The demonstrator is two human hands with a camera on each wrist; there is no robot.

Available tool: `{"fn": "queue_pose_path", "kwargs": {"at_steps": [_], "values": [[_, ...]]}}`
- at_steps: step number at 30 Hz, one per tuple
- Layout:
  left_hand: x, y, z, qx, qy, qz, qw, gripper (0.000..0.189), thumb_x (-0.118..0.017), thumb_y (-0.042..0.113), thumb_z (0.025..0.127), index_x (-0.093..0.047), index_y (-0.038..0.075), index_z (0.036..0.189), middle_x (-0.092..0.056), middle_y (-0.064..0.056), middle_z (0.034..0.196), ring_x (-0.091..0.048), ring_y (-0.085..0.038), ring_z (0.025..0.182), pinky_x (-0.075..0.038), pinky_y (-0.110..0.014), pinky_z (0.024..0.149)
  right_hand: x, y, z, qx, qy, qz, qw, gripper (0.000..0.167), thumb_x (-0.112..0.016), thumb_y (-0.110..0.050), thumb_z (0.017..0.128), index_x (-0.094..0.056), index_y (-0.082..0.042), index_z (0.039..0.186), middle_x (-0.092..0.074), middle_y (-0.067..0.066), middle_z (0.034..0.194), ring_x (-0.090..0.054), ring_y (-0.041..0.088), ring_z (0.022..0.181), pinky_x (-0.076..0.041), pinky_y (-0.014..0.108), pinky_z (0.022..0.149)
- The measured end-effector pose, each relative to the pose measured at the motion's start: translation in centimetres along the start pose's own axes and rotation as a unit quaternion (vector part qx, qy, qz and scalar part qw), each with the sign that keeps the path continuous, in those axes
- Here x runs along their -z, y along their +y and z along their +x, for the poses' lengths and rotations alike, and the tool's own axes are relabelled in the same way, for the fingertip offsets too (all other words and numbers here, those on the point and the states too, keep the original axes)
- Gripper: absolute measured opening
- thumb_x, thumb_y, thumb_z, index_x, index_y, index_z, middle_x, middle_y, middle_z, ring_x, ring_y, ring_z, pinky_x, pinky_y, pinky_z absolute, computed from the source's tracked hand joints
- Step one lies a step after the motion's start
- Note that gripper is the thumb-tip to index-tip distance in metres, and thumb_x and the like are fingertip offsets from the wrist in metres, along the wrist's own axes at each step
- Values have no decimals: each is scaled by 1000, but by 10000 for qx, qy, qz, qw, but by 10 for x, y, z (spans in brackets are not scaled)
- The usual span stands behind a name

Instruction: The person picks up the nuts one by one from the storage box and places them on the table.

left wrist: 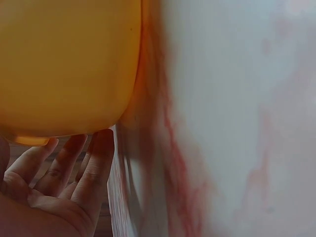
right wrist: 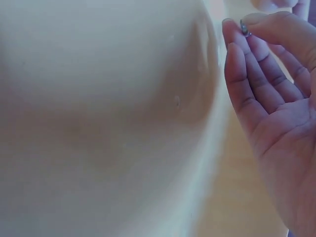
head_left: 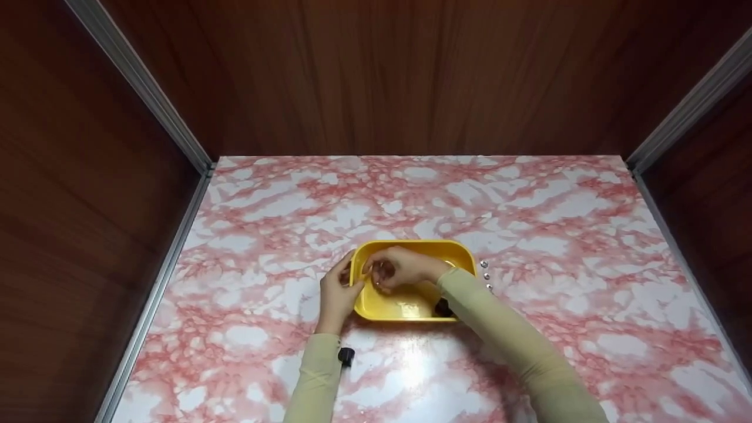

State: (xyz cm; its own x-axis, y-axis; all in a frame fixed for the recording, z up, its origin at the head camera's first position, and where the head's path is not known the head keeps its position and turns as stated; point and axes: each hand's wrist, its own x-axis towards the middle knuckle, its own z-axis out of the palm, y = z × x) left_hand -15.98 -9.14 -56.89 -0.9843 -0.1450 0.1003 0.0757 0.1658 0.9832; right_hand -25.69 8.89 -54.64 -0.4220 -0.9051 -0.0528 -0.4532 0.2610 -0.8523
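Note:
A yellow plastic tub (head_left: 388, 305) stands on the marbled table. My left hand (head_left: 339, 294) grips its left side, thumb at the rim and the other fingers against the outer wall. The left wrist view has those fingers (left wrist: 94, 173) touching the tub's wall (left wrist: 69, 69). Inside the tub's left part, close to the left thumb, is my right hand (head_left: 402, 267). Its thumb and index finger pinch a small shiny gem-like piece (right wrist: 245, 28), clearest in the right wrist view. The right forearm covers part of the tub's right side.
Just right of the tub, three small shiny round pieces (head_left: 486, 276) lie in a row on the table (head_left: 558, 235). Dark wooden panels (head_left: 376, 76) with metal edges enclose the back and sides. Black wrist cameras (head_left: 346, 356) are on both wrists.

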Motion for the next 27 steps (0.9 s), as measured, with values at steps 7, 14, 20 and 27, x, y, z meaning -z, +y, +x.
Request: {"fn": "queue_pose_path", "kwargs": {"at_steps": [7, 14, 20, 27], "values": [[-1, -2, 1, 34, 81, 67, 9999, 65, -66, -15, 75, -55, 6, 135, -66, -21, 103, -66, -30, 92, -57, -31, 72, 3, -5, -3, 70, 49, 56, 9999, 37, -65, 10, 78, -60, 3, 114, -65, 8, 88, -60, 15, 75, -53, 29, 67], [-1, 0, 0, -34, 127, 172, 9998, 66, -65, -16, 73, -54, 4, 135, -65, -19, 106, -65, -30, 93, -56, -34, 75, 8, -12, -5, 142, 65, 91, 9998, 37, -64, 9, 79, -59, 5, 115, -64, 9, 88, -59, 16, 76, -53, 29, 68], [1, 13, -4, -122, 23, 55, 9999, 64, -63, -18, 74, -52, -3, 135, -63, -26, 105, -63, -40, 94, -55, -43, 77, 11, -17, -6, 101, 79, 117, 9999, 37, -63, 10, 81, -58, 5, 117, -63, 10, 89, -60, 18, 76, -53, 35, 68], [2, 16, -5, -81, 12, 31, 10000, 64, -63, -17, 74, -52, -3, 135, -62, -25, 110, -63, -40, 95, -56, -38, 77, 13, -21, -7, 118, 132, 90, 9998, 38, -65, 8, 81, -58, 4, 118, -63, 10, 88, -60, 17, 76, -54, 34, 70]]}}
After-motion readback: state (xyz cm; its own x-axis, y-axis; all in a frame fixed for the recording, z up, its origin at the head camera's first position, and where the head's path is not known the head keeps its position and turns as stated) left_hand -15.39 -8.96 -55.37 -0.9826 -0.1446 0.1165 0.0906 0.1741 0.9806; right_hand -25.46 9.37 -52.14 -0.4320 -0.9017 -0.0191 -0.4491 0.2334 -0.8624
